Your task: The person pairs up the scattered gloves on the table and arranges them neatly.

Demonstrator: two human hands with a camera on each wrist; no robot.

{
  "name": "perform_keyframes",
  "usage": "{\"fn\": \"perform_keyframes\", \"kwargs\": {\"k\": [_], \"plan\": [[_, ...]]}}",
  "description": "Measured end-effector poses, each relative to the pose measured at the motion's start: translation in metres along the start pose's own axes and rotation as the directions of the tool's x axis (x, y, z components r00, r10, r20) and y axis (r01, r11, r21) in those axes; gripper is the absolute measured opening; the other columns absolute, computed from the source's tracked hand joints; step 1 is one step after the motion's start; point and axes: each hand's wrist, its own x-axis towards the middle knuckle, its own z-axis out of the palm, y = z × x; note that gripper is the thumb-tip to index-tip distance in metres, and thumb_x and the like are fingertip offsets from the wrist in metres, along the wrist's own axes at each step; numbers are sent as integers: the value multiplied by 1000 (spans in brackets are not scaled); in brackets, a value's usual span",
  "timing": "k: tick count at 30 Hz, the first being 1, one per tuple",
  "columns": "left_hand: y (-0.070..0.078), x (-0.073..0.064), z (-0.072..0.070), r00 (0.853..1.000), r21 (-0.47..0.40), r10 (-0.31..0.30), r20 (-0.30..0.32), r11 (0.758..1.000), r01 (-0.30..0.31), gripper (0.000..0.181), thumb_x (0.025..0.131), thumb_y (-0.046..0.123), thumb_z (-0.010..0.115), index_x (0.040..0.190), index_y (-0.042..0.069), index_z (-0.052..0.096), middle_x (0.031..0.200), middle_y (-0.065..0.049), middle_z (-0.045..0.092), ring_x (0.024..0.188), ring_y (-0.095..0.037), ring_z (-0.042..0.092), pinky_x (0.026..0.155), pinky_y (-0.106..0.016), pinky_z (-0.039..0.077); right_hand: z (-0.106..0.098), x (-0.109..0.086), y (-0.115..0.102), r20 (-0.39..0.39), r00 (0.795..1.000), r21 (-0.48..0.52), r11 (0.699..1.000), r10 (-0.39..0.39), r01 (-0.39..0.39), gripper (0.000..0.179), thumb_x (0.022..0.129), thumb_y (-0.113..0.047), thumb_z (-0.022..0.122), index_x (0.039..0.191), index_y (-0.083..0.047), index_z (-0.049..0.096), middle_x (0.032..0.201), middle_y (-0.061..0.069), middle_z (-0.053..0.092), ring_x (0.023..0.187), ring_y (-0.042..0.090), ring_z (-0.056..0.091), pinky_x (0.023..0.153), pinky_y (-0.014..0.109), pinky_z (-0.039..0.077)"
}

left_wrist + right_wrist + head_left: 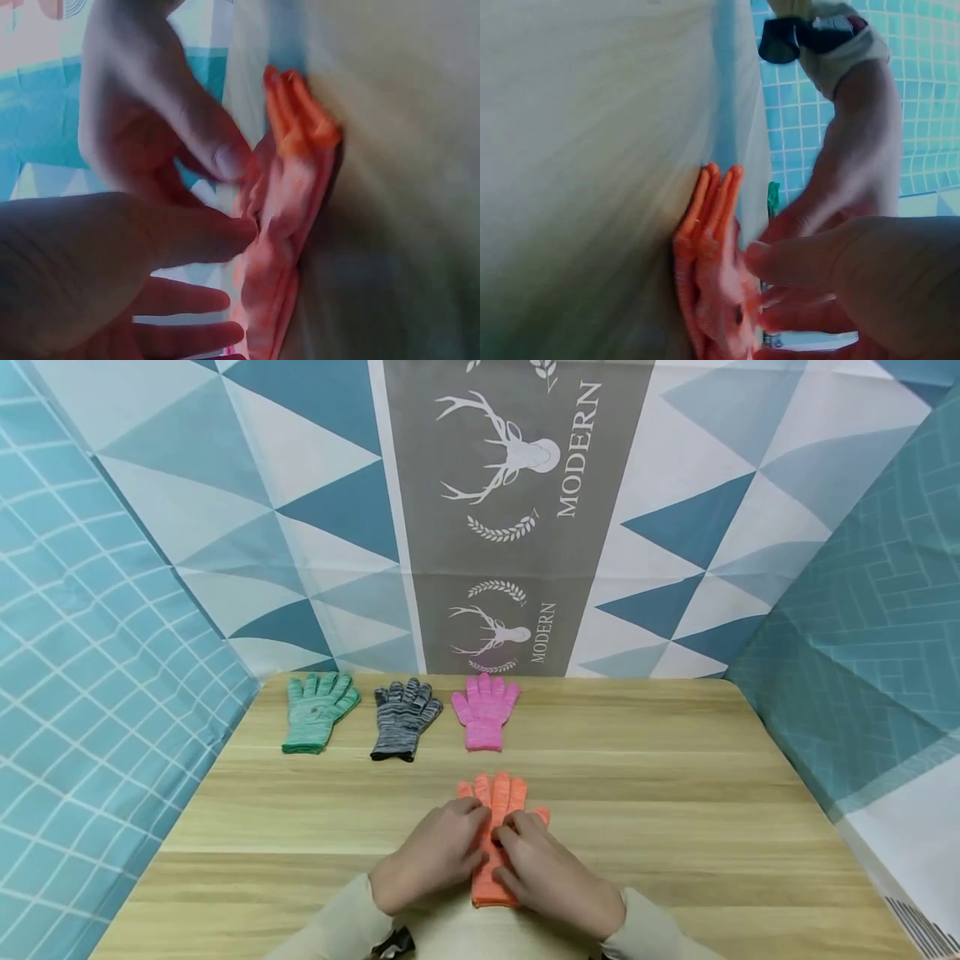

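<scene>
An orange knit glove point(492, 889) lies flat near the front of the table, its fingers pointing away from me and its cuff toward me. Its layers look stacked in the wrist views. My left hand point(442, 850) touches its left side, the thumb apart from the bent fingers. From the right, my right hand point(551, 872) reaches over the glove's middle, fingertips on the fabric. In the left wrist view, the left thumb point(202, 236) meets the glove's surface and the other fingers stay relaxed. The right thumb point(787, 259) rests against the orange fabric point(720, 277).
Along the back of the table point(637, 760) lie a green glove point(311, 714), a black-and-grey glove point(403, 718) and a pink glove point(485, 714). Patterned cloth point(315, 527) hangs behind, and blue tiled-print sheets point(82, 652) flank the sides.
</scene>
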Motion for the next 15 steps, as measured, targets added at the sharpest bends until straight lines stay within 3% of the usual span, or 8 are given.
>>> {"fn": "perform_keyframes", "kwargs": {"k": [3,7,8,15], "plan": [[6,-8,1,990,13,-33,140,999,31,62,89,38,76,138,3,62,141,-14,62,128,-29,60,97,-50,55,0,1,-2,92,995,9,999,48,-49,64,96,-36,73,141,6,56,143,25,53,132,36,52,104,45,53],[9,-12,-1,955,18,-81,284,997,79,80,90,50,72,153,6,48,161,-13,43,149,-34,42,110,-62,43,1,1,-3,275,957,60,991,96,-117,85,99,-52,63,155,6,38,162,33,28,151,49,29,115,54,42],[10,-12,-1,950,23,-90,301,996,87,81,91,51,71,155,7,46,163,-13,40,150,-35,39,112,-63,40,1,0,-2,304,947,67,989,105,-131,87,99,-54,61,157,5,35,164,32,24,152,51,25,116,56,40],[16,3,-1,939,90,-103,327,993,78,83,93,58,66,157,10,44,166,-10,36,152,-33,37,114,-62,39,-2,1,12,327,935,138,972,136,-190,91,96,-52,66,159,3,30,167,31,18,153,54,16,116,59,38]]}}
